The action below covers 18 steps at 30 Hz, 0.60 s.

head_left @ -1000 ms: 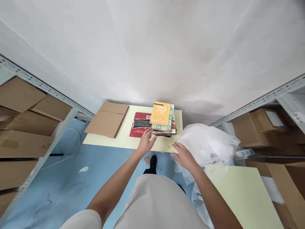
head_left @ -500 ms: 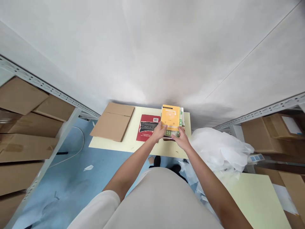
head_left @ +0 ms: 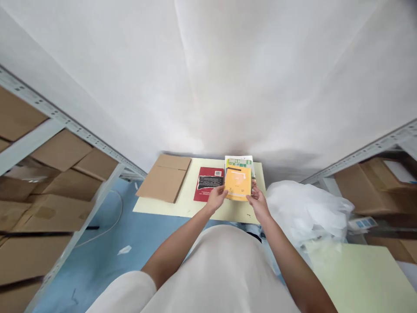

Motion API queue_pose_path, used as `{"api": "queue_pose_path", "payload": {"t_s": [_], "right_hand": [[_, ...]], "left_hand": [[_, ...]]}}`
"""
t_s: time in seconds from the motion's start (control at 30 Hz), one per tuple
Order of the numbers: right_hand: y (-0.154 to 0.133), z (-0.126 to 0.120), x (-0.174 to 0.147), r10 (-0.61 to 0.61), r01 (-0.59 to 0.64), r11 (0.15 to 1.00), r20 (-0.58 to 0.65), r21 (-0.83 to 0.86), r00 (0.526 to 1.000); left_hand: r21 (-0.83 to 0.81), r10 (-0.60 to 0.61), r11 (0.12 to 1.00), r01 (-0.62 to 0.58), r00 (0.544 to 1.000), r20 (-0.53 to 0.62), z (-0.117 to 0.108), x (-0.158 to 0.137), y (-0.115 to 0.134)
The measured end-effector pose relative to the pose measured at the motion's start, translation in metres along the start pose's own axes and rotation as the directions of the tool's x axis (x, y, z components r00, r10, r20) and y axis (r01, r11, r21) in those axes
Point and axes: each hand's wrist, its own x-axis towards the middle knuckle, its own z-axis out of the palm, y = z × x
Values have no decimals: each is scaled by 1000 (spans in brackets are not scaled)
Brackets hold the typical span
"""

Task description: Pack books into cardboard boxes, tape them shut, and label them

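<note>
A yellow book (head_left: 238, 183) is held between my two hands above the pale table. My left hand (head_left: 217, 198) grips its lower left corner, and my right hand (head_left: 258, 201) grips its lower right corner. Behind it, partly covered, lies a green-and-white book (head_left: 239, 161) near the table's back edge. To the left of my left hand a red book (head_left: 202, 194) with a black panel and a barcode lies flat on the table.
Flat folded cardboard (head_left: 165, 177) covers the left end of the pale table (head_left: 163, 209). White plastic bags (head_left: 306, 208) bulge at its right. Shelves with cardboard boxes (head_left: 52, 213) flank both sides; a white wall stands behind.
The yellow book has come off the stack and toward me, still in both hands, uncovering more of the green-and-white book. The view has tilted slightly.
</note>
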Motion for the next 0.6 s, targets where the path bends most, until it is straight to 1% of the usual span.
{"api": "queue_pose_path", "payload": {"t_s": [0.1, 0.17, 0.23, 0.3, 0.37, 0.4, 0.47, 0.5, 0.53, 0.6], "right_hand": [[4, -7, -24, 47, -66, 987, 127, 147, 991], [5, -11, -41, 55, -95, 975, 197, 202, 979], [5, -16, -57, 53, -104, 967, 214, 231, 975], [5, -23, -68, 34, -80, 967, 189, 241, 981], [5, -35, -76, -5, -19, 977, 111, 212, 994], [4, -44, -80, -31, 20, 982, 57, 186, 998], [2, -65, -87, -84, 88, 989, -42, 120, 996], [1, -78, -91, -107, 113, 990, -75, 81, 991], [-1, -91, -96, -126, 131, 991, -94, 42, 988], [-5, -121, -109, -154, 150, 988, -117, -43, 981]], "left_hand": [[-109, -98, 990, 94, 995, -29, -2, -12, -6], [-137, -156, 979, 154, 988, -9, 1, -20, -9], [-109, -166, 980, 168, 986, 27, 4, -27, -12], [-21, -143, 989, 145, 986, 88, 9, -34, -14], [108, -88, 991, 73, 986, 144, 13, -39, -12], [185, -38, 983, 8, 987, 159, 15, -41, -9], [345, 124, 922, -173, 979, 161, 21, -41, 3], [418, 223, 867, -271, 961, 160, 24, -41, 11], [477, 315, 802, -360, 933, 175, 29, -40, 21], [537, 442, 676, -504, 861, 252, 44, -38, 43]]}}
